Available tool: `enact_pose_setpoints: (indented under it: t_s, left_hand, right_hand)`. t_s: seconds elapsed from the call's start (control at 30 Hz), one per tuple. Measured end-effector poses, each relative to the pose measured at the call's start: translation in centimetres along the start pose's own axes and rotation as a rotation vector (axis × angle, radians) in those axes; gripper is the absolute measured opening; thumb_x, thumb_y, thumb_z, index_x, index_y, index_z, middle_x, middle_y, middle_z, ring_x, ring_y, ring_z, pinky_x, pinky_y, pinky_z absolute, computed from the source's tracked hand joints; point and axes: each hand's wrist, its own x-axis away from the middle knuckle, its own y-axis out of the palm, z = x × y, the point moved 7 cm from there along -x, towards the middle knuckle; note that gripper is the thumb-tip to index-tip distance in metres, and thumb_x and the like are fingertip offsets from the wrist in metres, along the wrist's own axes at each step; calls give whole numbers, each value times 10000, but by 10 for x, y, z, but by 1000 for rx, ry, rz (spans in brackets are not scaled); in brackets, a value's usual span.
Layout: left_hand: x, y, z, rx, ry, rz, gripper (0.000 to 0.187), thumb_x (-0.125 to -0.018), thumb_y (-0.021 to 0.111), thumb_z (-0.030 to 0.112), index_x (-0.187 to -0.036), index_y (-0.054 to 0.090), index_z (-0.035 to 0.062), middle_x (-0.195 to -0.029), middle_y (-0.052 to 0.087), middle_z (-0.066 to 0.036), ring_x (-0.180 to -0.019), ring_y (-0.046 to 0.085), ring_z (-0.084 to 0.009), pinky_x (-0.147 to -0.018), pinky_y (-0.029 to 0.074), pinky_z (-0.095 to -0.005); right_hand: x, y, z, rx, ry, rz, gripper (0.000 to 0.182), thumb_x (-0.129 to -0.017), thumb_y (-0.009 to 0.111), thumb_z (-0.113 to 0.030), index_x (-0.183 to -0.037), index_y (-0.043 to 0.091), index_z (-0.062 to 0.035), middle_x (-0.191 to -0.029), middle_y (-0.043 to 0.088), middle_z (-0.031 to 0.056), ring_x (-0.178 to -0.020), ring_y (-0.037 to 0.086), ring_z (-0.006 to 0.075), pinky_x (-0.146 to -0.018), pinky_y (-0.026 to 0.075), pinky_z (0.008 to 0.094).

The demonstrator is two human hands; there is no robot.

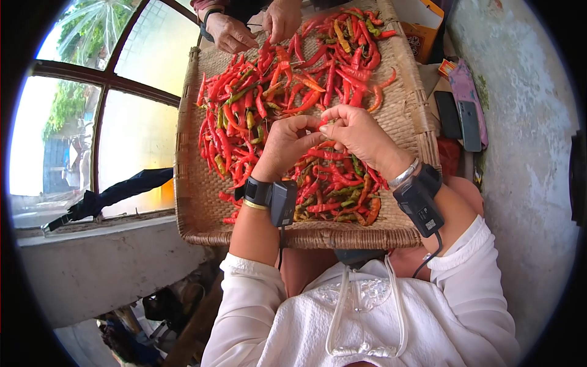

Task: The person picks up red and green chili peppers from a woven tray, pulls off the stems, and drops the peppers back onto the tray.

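Both my hands meet above a woven tray (391,235) spread with red chili peppers (327,174). My left hand (287,144) pinches one end of a red chili pepper (323,123), most of which the fingers cover. At its other end, near the stem, my right hand (361,134) is closed on the same pepper. Some peppers in the pile are green, orange or brownish. Beneath my hands the peppers lie loose and tangled in the tray.
Across the tray, another person's hands (254,30) touch the peppers at the far left edge. A folded dark umbrella (116,194) rests on the window sill at left. Two phones (469,125) lie by the wall at right, near a cardboard box (422,33).
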Motion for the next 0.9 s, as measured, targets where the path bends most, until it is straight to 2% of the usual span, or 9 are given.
enact_pose_setpoints:
  t_s: [0.13, 0.2, 0.3, 0.4, 0.43, 0.47, 0.53, 0.57, 0.9]
  left_hand:
    - [2, 9, 8, 149, 7, -99, 195, -779, 675, 80, -954, 638, 6, -784, 628, 4, -704, 532, -30, -637, 449, -200]
    - [3, 10, 4, -202, -128, -171, 227, -761, 687, 99, -967, 635, 17, -791, 646, -33, -695, 557, -51, -637, 454, -212]
    - [3, -3, -2, -413, 32, 7, 249, -720, 703, 160, -920, 643, 26, -774, 644, -99, -635, 594, -178, -614, 472, -290]
    - [6, -14, -13, -631, 58, 204, 211, -721, 680, 214, -844, 651, 45, -749, 637, -117, -673, 608, -267, -628, 480, -361]
    - [7, -21, -12, -729, 55, 319, 199, -729, 661, 251, -798, 657, 64, -727, 631, -119, -715, 611, -304, -643, 483, -399]
    - [5, -23, -12, -730, 59, 323, 199, -729, 661, 251, -798, 657, 64, -727, 631, -119, -715, 611, -304, -643, 483, -399]
    - [2, -15, -32, -623, -157, 83, 223, -739, 644, 281, -762, 654, 60, -725, 626, -125, -717, 609, -309, -645, 484, -402]
    - [2, -12, -32, -624, -156, 83, 223, -739, 644, 281, -762, 654, 60, -725, 626, -125, -717, 609, -309, -645, 484, -402]
    - [-9, 22, -53, -845, -187, -51, 328, -739, 620, 373, -687, 652, 50, -688, 613, -144, -692, 610, -308, -611, 486, -412]
  right_hand:
    - [-6, -2, 6, 255, -130, 28, 150, -795, 605, -144, -855, 614, -6, -657, 605, 63, -589, 579, 135, -542, 457, 263]
    - [-8, -11, 0, 380, -224, 109, 124, -776, 605, -132, -817, 624, -17, -653, 620, 91, -594, 599, 177, -556, 469, 296]
    - [-5, -16, -21, 752, -361, 154, 87, -737, 562, -102, -739, 632, -52, -680, 616, 134, -666, 609, 292, -603, 477, 376]
    - [-4, -24, -37, 859, -430, 253, 88, -733, 555, -94, -699, 626, -52, -656, 606, 135, -670, 605, 297, -617, 480, 379]
    - [0, -25, -46, 868, -374, 256, 132, -762, 575, -86, -871, 631, -40, -702, 629, 118, -677, 625, 243, -631, 488, 333]
    - [-2, -23, -45, 869, -379, 258, 132, -762, 575, -86, -871, 631, -40, -702, 629, 118, -677, 625, 243, -631, 488, 333]
    - [-5, -23, -42, 65, -450, 155, 335, -797, 598, -93, -1114, 536, -3, -801, 635, 91, -715, 619, 158, -652, 484, 274]
    - [-4, -18, -42, 41, -386, 98, 510, -817, 611, -106, -1256, 389, 30, -883, 613, 76, -763, 590, 110, -672, 471, 235]
    - [-6, -5, -22, 399, -300, -12, 206, -778, 604, -133, -916, 616, 19, -718, 639, 88, -668, 615, 155, -639, 482, 284]
